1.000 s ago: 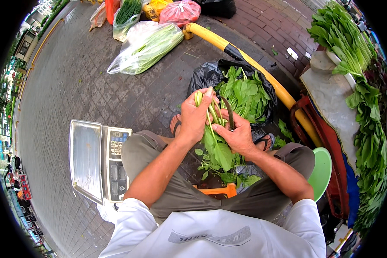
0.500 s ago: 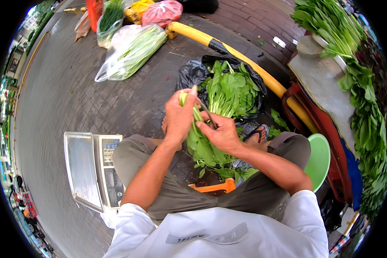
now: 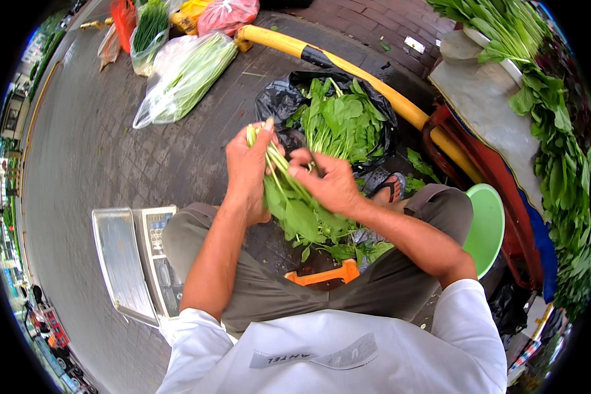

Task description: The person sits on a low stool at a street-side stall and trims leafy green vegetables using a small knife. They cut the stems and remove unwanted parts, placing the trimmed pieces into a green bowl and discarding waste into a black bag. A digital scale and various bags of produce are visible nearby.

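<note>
My left hand [image 3: 246,157] is closed around the pale stems of a bunch of leafy greens [image 3: 297,213], whose leaves hang down between my knees. Close to its right, my right hand [image 3: 328,182] is closed, with a thin dark blade [image 3: 318,164], apparently a small knife, partly hidden in the fingers. Its fingertips are near the stems; whether they touch is hard to tell. Just beyond both hands, a black plastic bag [image 3: 279,98] stands open, filled with more leafy greens [image 3: 348,121].
A scale with a metal tray [image 3: 119,259] is beside my left knee. An orange plastic piece [image 3: 328,273] lies between my legs, and a green basin [image 3: 486,230] is at the right. A yellow bar [image 3: 387,92] crosses behind the black bag. Bagged vegetables [image 3: 190,75] lie far left.
The left hand and the bunch have shifted slightly left. My right hand has turned and drawn a little away from the stems. The whole view has shifted slightly.
</note>
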Motion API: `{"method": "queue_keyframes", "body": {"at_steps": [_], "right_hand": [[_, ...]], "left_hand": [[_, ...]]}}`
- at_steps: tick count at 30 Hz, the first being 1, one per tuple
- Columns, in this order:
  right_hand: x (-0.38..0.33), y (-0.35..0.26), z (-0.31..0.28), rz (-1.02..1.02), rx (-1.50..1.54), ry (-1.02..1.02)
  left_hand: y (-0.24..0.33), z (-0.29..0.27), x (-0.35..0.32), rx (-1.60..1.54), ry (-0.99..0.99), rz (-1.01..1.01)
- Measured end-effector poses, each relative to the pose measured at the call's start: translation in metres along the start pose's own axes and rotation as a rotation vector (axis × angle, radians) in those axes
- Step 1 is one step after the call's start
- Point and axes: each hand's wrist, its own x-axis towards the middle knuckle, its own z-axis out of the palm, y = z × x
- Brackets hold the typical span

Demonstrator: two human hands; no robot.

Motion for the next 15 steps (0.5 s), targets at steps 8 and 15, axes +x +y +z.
{"method": "queue_keyframes", "body": {"at_steps": [8,15], "right_hand": [[0.048,0.057,-0.056,-0.089,-0.321,0.242],[0.015,0.139,-0.093,0.142,-1.073,-0.292]], "left_hand": [[0.042,-0.033,0.009,0.084,0.126,0.299],[0.066,-0.058,0.008,0.079,0.202,0.443]]}}
